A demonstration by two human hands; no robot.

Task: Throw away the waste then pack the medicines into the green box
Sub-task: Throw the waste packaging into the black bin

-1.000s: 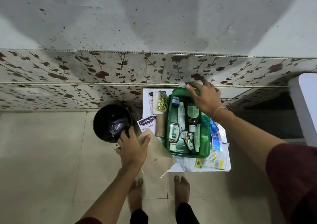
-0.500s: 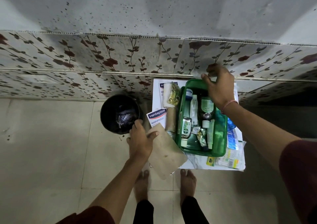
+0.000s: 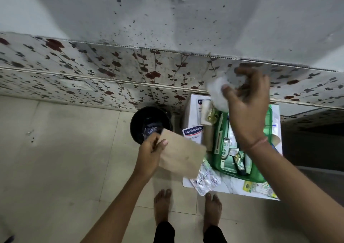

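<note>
The green box (image 3: 217, 159) sits on a small white table (image 3: 191, 109) against the wall, with bottles, tubes and sachets inside. My right hand (image 3: 245, 103) is raised above the box's far end, holding a crumpled white plastic wrapper (image 3: 217, 92). My left hand (image 3: 150, 151) grips a brown paper bag (image 3: 182, 157) by its corner, lifted off the table's left edge, just right of the black bin (image 3: 149, 123). A Hansaplast box (image 3: 192, 133) and a bandage roll (image 3: 206, 112) lie left of the green box.
Blister strips (image 3: 204, 179) hang over the table's front left edge, and a small packet (image 3: 260, 187) lies at the front right. The black bin on the floor holds shiny waste. My bare feet (image 3: 162, 205) stand just before the table. A patterned wall runs behind.
My right hand has risen from the box's far rim holding a white wrapper. My left hand has lifted the brown paper bag off the table, uncovering blister strips. The camera moved closer.
</note>
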